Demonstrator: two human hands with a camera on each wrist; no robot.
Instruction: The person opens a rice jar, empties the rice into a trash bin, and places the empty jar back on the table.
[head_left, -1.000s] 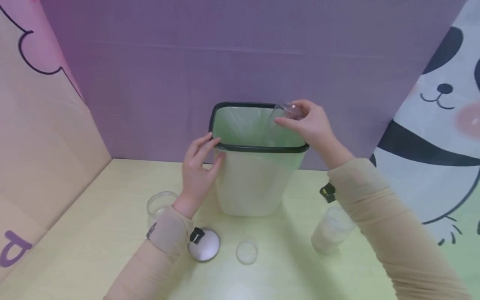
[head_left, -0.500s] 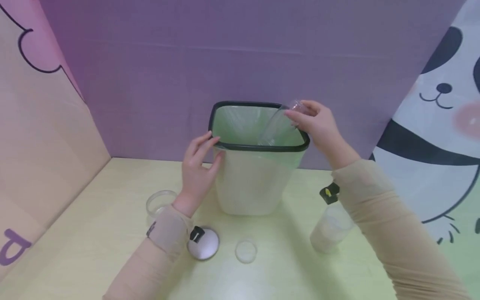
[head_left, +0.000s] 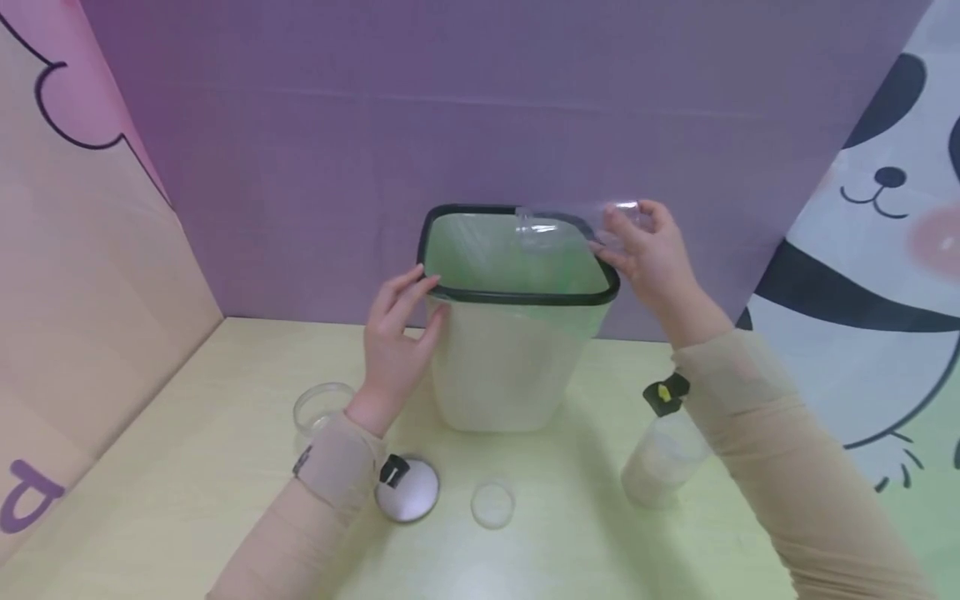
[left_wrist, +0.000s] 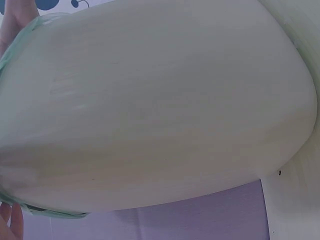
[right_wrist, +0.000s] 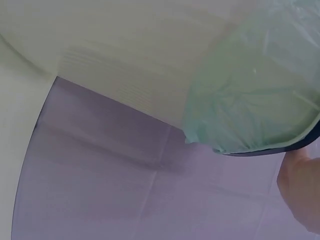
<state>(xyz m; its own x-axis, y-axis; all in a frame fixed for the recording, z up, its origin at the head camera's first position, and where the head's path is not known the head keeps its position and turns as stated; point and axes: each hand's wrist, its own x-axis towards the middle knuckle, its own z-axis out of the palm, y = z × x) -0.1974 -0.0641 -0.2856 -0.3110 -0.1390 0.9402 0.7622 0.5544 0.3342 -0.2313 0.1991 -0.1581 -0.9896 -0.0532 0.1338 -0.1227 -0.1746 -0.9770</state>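
A pale trash bin [head_left: 510, 367] with a black rim and a green liner stands upright in the head view. My left hand [head_left: 393, 350] is at its left front corner, fingertips at the rim and thumb against the front wall. In my right hand [head_left: 656, 254] is a clear plastic cylindrical container [head_left: 558, 227], pinched at its right end. The container lies nearly level over the bin's back right, its ridged left end above the opening. The bin wall [left_wrist: 160, 100] fills most of the left wrist view. The right wrist view shows the bunched green liner [right_wrist: 255, 105] below the rim.
A clear jar with pale contents [head_left: 660, 467] stands at the right. Nearer me lie a round silvery lid [head_left: 411, 493] and a clear ring-like disc [head_left: 492, 505]. Partly behind my left forearm is a clear round dish [head_left: 318, 408]. A purple wall [head_left: 337, 167] rises behind.
The right hand has moved right, turning the container from tilted down inside the bin to nearly level at rim height. The left hand and the bin have stayed in place.
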